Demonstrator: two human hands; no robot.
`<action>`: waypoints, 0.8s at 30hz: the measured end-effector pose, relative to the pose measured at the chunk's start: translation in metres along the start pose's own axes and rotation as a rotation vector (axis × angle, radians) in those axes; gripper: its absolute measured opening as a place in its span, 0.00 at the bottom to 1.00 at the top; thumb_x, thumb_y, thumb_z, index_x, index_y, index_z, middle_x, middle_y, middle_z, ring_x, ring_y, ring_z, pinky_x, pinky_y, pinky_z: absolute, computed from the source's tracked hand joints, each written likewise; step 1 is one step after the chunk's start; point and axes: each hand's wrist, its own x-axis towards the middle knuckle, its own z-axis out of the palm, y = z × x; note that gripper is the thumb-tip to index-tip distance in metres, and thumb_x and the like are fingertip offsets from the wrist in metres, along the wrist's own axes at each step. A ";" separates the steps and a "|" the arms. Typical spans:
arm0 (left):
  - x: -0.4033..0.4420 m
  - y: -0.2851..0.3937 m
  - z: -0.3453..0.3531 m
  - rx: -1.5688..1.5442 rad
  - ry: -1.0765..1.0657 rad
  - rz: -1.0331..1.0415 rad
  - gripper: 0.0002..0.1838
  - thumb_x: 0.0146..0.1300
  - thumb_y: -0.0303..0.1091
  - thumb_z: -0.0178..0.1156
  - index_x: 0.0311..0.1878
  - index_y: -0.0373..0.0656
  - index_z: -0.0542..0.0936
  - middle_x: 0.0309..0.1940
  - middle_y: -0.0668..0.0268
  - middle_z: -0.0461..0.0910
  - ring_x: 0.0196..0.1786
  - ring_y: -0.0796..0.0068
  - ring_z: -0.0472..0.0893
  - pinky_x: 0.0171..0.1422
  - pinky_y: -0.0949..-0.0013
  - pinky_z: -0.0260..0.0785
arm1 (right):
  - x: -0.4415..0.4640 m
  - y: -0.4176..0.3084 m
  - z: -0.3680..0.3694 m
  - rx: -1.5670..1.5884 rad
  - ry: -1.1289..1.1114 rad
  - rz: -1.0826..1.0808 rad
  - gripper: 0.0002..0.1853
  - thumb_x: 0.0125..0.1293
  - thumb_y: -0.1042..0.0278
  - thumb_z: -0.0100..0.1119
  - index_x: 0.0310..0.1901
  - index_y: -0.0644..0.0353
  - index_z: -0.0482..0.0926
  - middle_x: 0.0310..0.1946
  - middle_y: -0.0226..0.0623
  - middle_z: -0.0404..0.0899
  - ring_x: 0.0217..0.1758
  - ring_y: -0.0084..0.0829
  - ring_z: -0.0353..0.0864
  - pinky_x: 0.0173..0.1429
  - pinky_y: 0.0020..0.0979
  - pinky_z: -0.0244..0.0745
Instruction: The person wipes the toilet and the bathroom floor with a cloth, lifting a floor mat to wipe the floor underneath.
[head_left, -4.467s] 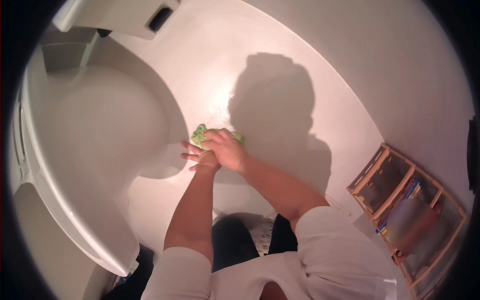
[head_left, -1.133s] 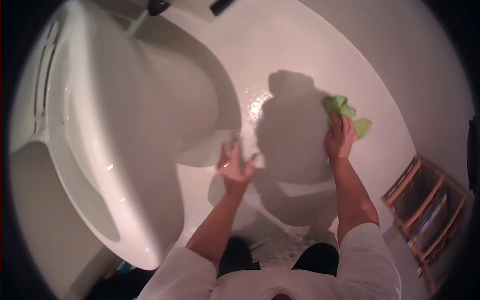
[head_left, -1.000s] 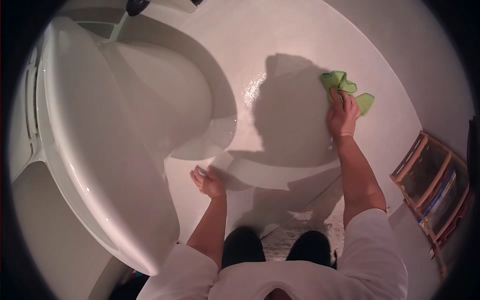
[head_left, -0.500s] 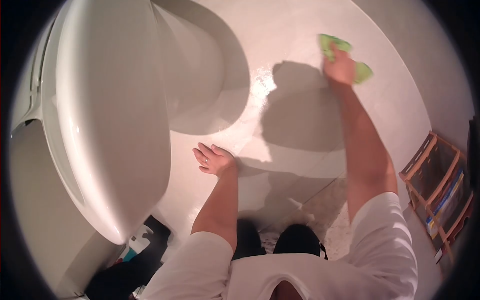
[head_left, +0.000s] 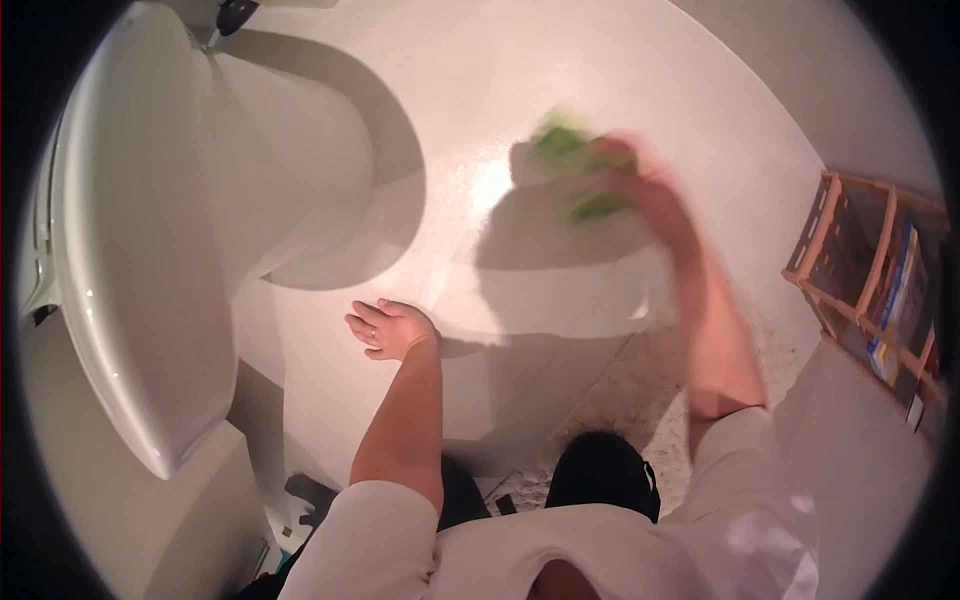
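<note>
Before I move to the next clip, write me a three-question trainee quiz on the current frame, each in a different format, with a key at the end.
1. True or false: the person's right hand, blurred in this frame, holds the green cloth.

2. Multiple choice: where in the picture does the wooden rack appear?
A. Along the left edge
B. On the right side
C. At the top centre

3. Fill in the blank: a ring shows on the person's ____ hand.

Key
1. True.
2. B.
3. Left; the left hand is the one with no cloth.
</note>
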 end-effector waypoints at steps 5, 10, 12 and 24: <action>0.000 -0.012 0.008 0.030 0.068 0.010 0.27 0.65 0.49 0.36 0.65 0.50 0.56 0.68 0.64 0.49 0.70 0.69 0.48 0.66 0.47 0.40 | 0.012 0.030 -0.138 -1.310 0.829 -0.354 0.15 0.59 0.66 0.50 0.49 0.50 0.76 0.57 0.40 0.68 0.58 0.38 0.67 0.59 0.35 0.63; 0.000 -0.011 0.011 0.022 0.092 0.023 0.27 0.65 0.50 0.35 0.64 0.51 0.56 0.67 0.64 0.50 0.70 0.69 0.48 0.65 0.46 0.41 | -0.016 0.165 0.096 -1.564 0.457 -0.223 0.17 0.54 0.69 0.47 0.47 0.44 0.75 0.44 0.33 0.74 0.51 0.33 0.71 0.51 0.48 0.58; 0.002 -0.018 0.012 0.044 0.093 0.021 0.26 0.65 0.51 0.34 0.64 0.52 0.56 0.67 0.64 0.51 0.70 0.69 0.49 0.65 0.46 0.42 | -0.054 0.225 0.159 -1.309 0.155 -0.387 0.14 0.56 0.66 0.46 0.45 0.46 0.75 0.45 0.32 0.74 0.55 0.29 0.68 0.56 0.46 0.53; 0.001 -0.013 0.010 0.026 0.057 0.022 0.27 0.66 0.51 0.30 0.65 0.52 0.55 0.68 0.63 0.48 0.70 0.68 0.47 0.66 0.46 0.39 | -0.158 0.082 -0.212 -1.147 1.488 -0.134 0.18 0.62 0.65 0.48 0.54 0.57 0.70 0.50 0.43 0.72 0.51 0.35 0.72 0.55 0.33 0.67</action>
